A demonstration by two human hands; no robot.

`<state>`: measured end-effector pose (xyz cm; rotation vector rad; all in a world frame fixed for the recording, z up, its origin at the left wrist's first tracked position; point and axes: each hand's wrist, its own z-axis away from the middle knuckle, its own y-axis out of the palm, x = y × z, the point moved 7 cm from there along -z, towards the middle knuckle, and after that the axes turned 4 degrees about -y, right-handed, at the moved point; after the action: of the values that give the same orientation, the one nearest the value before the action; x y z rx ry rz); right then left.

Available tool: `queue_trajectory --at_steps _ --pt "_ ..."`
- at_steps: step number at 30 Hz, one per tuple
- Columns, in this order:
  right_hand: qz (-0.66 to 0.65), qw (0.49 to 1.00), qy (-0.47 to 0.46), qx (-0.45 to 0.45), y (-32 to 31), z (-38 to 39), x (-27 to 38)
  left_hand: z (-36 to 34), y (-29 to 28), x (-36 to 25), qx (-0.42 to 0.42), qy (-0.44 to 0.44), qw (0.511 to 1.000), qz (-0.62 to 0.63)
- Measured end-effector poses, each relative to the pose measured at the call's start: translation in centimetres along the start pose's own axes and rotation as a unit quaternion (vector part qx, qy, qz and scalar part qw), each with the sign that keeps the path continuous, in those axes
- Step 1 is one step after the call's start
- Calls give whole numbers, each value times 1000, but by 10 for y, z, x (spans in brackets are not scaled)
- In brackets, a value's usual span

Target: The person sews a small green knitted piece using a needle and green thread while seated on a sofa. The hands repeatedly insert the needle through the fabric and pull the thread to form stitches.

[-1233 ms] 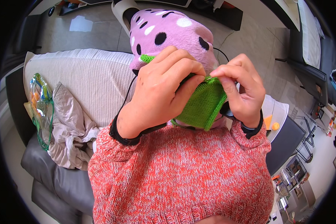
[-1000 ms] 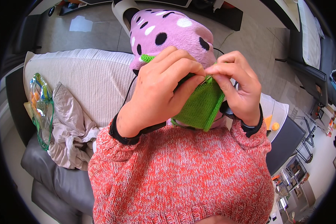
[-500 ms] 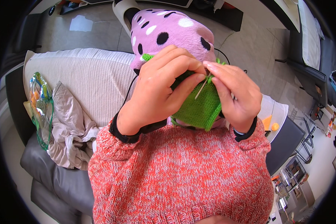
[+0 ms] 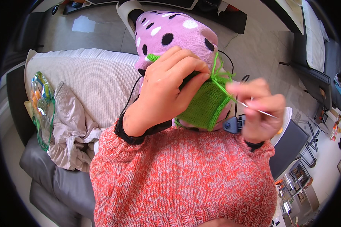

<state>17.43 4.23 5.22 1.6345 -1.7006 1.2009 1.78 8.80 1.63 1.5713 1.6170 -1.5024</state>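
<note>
A green knitted piece (image 4: pixel 203 106) lies over a pink plush blanket (image 4: pixel 185 32) with black and white spots. My left hand (image 4: pixel 174 81) pinches the knitting's top edge between thumb and fingers; a small green end pokes out beyond its knuckles. Off to the right, my right hand (image 4: pixel 259 108), blurred by motion, is closed on a thin metal needle (image 4: pixel 262 112). Bright green yarn (image 4: pixel 224 90) runs from the needle back to the edge by my left fingertips. Loose green strands stick up beside that edge.
On the left a cream sofa cover (image 4: pixel 89 72) carries a crumpled beige cloth (image 4: pixel 70 128) and a clear plastic bag (image 4: pixel 41 104). Dark sofa cushions (image 4: pixel 60 181) are below them. A small grey-blue device (image 4: pixel 233 125) and a black cable sit by my right wrist.
My right hand has drawn away to the right with the needle, pulling the yarn out from the knitting's edge. My left hand keeps its pinch almost in place.
</note>
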Motion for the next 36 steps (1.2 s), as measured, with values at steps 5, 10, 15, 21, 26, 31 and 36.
queue_trajectory --at_steps 5,10,15,21,26,31,36 --pt "-358 924 60 -117 -51 12 13 1 0 -3 -4 8 1000 -13" --pt "-431 874 -19 -226 -145 22 56 5 -3 -6 4 12 999 -33" --pt "-377 870 -25 -316 -188 45 60 9 1 -14 2 18 999 -47" --pt "19 884 31 -465 -136 46 43 13 -3 -13 -16 -59 998 -26" --pt "39 969 91 -226 -23 32 18 11 -8 -17 -13 -50 998 -22" --pt "174 981 88 14 19 20 2 11 -5 -21 20 -63 996 -64" --pt "226 972 56 27 18 9 -3 6 1 -22 63 -59 990 -112"
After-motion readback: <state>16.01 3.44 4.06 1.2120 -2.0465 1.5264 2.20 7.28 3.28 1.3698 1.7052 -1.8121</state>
